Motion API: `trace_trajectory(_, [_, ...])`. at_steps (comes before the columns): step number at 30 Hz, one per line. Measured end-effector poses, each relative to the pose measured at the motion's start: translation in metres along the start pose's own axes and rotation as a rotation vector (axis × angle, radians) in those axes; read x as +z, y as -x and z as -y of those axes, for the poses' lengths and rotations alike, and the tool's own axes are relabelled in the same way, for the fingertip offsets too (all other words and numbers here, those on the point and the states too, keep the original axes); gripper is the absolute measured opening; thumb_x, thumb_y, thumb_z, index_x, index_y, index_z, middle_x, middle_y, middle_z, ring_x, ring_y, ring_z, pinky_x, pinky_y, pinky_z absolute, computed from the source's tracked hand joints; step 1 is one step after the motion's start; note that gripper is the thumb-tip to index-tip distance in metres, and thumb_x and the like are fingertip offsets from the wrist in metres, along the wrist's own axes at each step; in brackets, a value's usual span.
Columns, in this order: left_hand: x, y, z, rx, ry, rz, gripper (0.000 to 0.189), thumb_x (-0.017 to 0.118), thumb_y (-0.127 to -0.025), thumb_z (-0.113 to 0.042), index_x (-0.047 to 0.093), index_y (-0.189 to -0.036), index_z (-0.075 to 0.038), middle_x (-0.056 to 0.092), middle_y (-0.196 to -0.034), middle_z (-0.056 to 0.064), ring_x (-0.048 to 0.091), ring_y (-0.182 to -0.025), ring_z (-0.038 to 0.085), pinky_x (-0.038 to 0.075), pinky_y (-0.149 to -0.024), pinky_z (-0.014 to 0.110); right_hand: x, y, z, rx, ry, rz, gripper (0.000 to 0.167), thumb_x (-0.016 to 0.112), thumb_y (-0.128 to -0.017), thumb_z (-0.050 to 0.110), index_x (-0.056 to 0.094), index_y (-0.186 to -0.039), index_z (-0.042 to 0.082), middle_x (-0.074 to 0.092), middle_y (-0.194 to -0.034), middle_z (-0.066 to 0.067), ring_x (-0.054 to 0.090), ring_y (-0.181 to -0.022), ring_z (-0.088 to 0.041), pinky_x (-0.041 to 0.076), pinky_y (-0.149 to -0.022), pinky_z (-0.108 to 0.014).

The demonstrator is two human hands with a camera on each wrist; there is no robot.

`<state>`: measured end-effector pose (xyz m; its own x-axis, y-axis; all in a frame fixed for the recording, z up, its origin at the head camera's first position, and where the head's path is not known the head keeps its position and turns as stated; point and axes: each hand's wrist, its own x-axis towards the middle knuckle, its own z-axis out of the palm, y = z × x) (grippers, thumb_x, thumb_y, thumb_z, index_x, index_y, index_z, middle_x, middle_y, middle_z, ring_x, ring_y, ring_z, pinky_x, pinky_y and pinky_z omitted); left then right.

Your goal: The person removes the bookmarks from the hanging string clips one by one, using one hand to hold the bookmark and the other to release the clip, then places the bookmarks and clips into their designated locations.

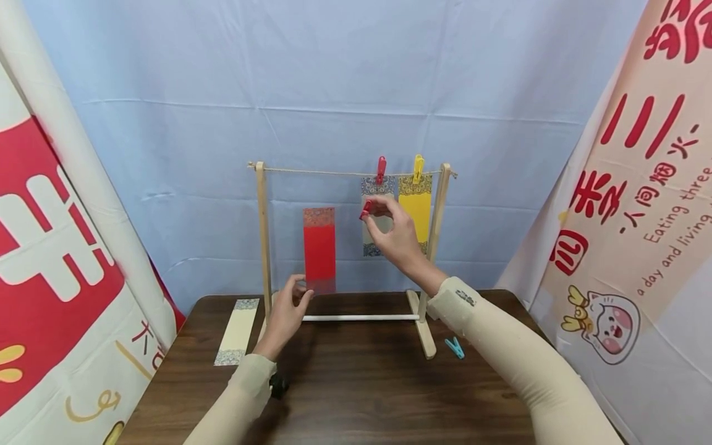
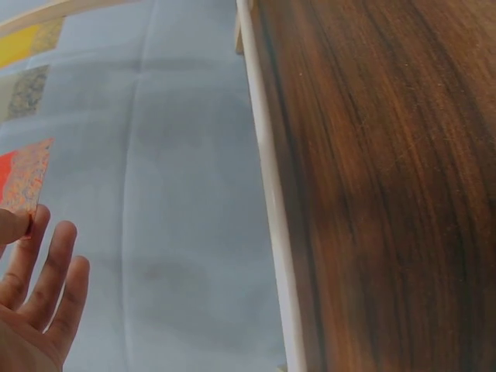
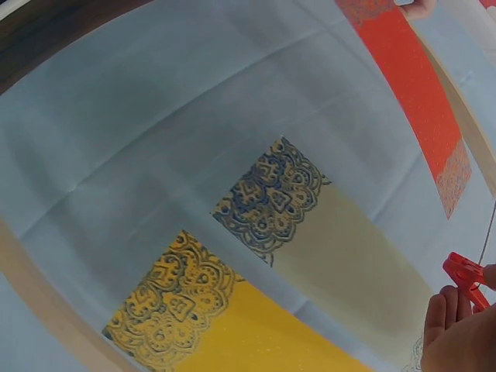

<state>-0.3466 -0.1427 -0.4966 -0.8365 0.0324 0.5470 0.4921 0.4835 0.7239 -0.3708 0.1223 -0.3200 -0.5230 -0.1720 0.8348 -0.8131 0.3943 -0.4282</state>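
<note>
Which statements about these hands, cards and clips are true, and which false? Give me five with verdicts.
1. The left hand holds the red card. True.
2. The right hand pinches a red clip. True.
3. The yellow card lies on the table. False: it hangs from the rope.
4. The cream card hangs from the rope. False: it lies on the table.
5. The blue clip lies on the table. True.

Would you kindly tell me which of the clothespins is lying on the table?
The light blue clothespin; the yellow clothespin and one red clothespin are clipped on the string, while the right hand holds the other red clothespin.
</note>
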Motion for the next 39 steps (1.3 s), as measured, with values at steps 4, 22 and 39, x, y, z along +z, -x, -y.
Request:
trace_trajectory(4, [0.001, 0.003, 0.004, 0.014, 0.002, -0.022, 0.033, 0.074, -0.102, -0.006, 0.062, -0.133, -0.006, 0.076, -0.098, 0.006, 0.070, -0.084, 0.019, 0.059, -0.077, 0.046, -0.001, 0.003, -0.002, -0.001, 0.002, -0.002, 0.037, 0.078, -0.098, 0.003, 0.066, -0.132, -0.002, 0.071, -0.117, -0.013, 0.069, -0.106, -0.027, 0.058, -0.099, -0.042])
trace_trajectory(22, [0.001, 0.015, 0.013, -0.018, -0.020, -0.030, 0.033, 0.075, -0.102, -0.007, 0.062, -0.132, -0.006, 0.073, -0.097, 0.006, 0.066, -0.082, 0.018, 0.055, -0.072, 0.037, -0.004, 0.019, -0.010, -0.003, -0.021, -0.017, 0.033, 0.077, -0.098, 0.000, 0.067, -0.129, -0.004, 0.072, -0.114, -0.016, 0.070, -0.104, -0.031, 0.059, -0.097, -0.045])
trace_trajectory(39, [-0.001, 0.027, 0.017, -0.039, 0.039, -0.020, 0.031, 0.076, -0.101, -0.004, 0.063, -0.128, -0.006, 0.070, -0.095, 0.006, 0.067, -0.085, 0.020, 0.057, -0.079, 0.035, -0.007, 0.040, -0.021, 0.047, -0.029, -0.015, 0.035, 0.077, -0.098, 0.001, 0.068, -0.131, -0.001, 0.073, -0.114, -0.014, 0.071, -0.103, -0.030, 0.059, -0.096, -0.047])
